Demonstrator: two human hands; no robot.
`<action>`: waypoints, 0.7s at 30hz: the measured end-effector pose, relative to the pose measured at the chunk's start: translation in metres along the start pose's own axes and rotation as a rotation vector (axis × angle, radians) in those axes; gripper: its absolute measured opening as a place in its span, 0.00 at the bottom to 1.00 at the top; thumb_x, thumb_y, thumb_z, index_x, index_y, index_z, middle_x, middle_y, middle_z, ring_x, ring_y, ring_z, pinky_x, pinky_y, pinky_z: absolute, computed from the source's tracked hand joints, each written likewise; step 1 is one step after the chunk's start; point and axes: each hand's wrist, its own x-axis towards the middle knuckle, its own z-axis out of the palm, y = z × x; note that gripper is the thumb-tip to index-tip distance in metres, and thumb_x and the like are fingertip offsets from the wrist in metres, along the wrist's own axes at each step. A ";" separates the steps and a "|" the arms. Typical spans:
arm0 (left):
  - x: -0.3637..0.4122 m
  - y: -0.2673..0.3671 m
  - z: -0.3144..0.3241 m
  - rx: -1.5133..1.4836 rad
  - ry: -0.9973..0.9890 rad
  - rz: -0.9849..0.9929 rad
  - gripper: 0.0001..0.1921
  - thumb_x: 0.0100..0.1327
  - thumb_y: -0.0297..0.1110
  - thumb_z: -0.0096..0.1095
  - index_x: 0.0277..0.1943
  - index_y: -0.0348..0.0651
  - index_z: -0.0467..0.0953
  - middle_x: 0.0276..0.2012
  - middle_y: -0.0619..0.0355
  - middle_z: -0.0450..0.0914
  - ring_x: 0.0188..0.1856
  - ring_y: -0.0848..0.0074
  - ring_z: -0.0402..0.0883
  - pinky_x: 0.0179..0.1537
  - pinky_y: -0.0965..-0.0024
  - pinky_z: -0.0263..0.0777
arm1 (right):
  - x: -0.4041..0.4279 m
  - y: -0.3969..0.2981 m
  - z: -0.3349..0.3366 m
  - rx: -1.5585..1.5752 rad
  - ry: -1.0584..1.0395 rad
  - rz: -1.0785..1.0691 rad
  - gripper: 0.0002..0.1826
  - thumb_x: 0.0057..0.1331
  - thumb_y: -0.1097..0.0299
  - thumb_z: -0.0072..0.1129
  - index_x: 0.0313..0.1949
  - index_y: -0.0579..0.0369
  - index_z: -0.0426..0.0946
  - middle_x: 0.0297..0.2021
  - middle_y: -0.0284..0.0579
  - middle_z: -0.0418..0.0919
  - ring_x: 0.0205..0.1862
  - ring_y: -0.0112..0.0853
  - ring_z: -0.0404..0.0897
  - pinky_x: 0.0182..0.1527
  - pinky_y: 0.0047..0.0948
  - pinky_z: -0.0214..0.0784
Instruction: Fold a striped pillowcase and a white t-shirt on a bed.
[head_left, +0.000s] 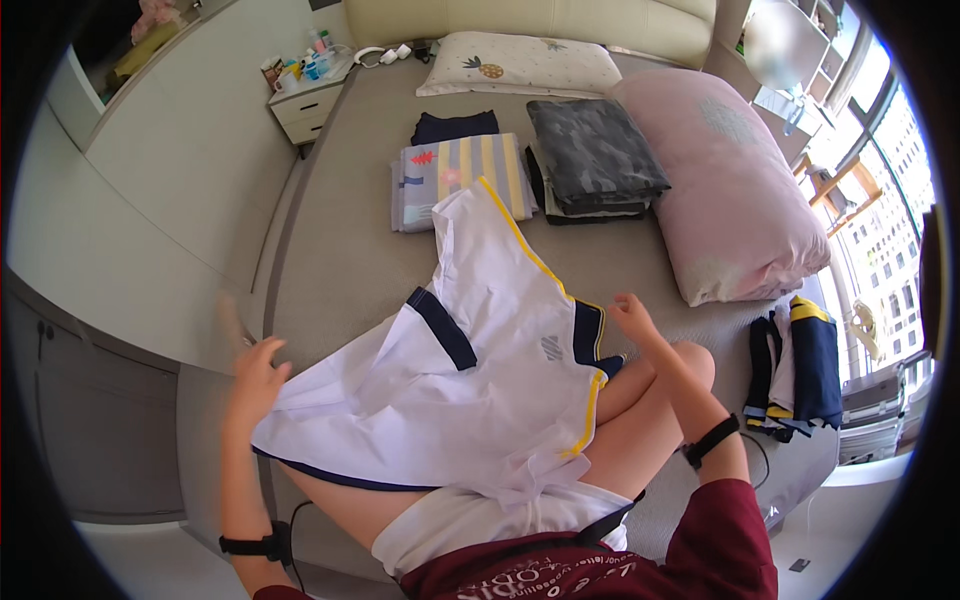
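Note:
A white short-sleeved shirt with navy trim and yellow piping lies spread over my lap and the bed. One sleeve with a navy cuff is folded across its front. The navy collar points to the right, and a small grey striped print sits beside it. My left hand is at the shirt's left corner with fingers apart, blurred at the fingertips; nothing shows in its grasp. Just right of the collar my right hand hovers with loosely bent fingers, apart from the cloth and holding nothing visible.
Farther up the bed lie a folded striped cloth, a folded navy garment and a camouflage-topped stack. A pink bundle stands right of them. More folded clothes lie near the right edge. A nightstand stands at back left.

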 end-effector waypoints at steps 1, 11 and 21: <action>0.017 0.020 0.012 0.017 -0.017 0.044 0.20 0.59 0.34 0.57 0.54 0.38 0.68 0.58 0.44 0.67 0.61 0.56 0.64 0.60 0.61 0.59 | 0.009 0.013 0.012 0.002 0.034 0.137 0.28 0.57 0.59 0.60 0.54 0.59 0.66 0.39 0.53 0.77 0.42 0.39 0.77 0.45 0.32 0.69; 0.146 0.053 0.195 -0.303 -0.157 0.065 0.44 0.56 0.44 0.63 0.67 0.34 0.46 0.64 0.37 0.55 0.66 0.53 0.55 0.64 0.61 0.52 | 0.020 -0.019 0.058 -0.062 0.020 0.355 0.41 0.53 0.48 0.62 0.57 0.64 0.60 0.55 0.66 0.64 0.57 0.56 0.65 0.58 0.41 0.60; 0.183 0.005 0.171 -0.509 -0.222 -0.068 0.15 0.60 0.39 0.61 0.25 0.40 0.65 0.19 0.65 0.64 0.24 0.82 0.62 0.24 0.71 0.59 | 0.030 0.022 0.062 -0.118 -0.207 0.324 0.31 0.55 0.44 0.59 0.52 0.54 0.73 0.55 0.60 0.62 0.59 0.54 0.60 0.61 0.43 0.55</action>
